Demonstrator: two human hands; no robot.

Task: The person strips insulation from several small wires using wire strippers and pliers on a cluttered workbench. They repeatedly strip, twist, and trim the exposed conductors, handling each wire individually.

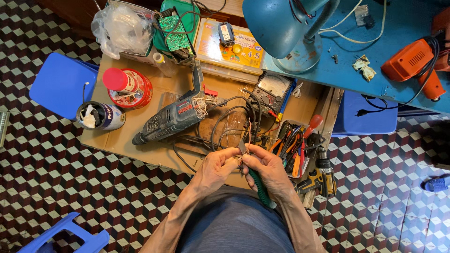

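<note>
Green-handled pliers (pixel 260 187) gripped in right hand (pixel 267 171); left hand (pixel 214 169) pinches thin wire (pixel 247 133).

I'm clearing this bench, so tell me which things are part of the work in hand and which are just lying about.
In use:
left hand
right hand
green-handled tool
thin wires

Lying about:
grey power drill
multimeter
red tin
orange soldering gun
blue lamp
tray of hand tools

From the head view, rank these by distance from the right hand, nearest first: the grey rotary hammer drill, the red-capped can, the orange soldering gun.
1. Grey rotary hammer drill: just up-left of the right hand, on the cardboard.
2. Red-capped can: farther up-left.
3. Orange soldering gun: upper right, on the blue table, roughly as far as the can; these two are too close to call.
</note>
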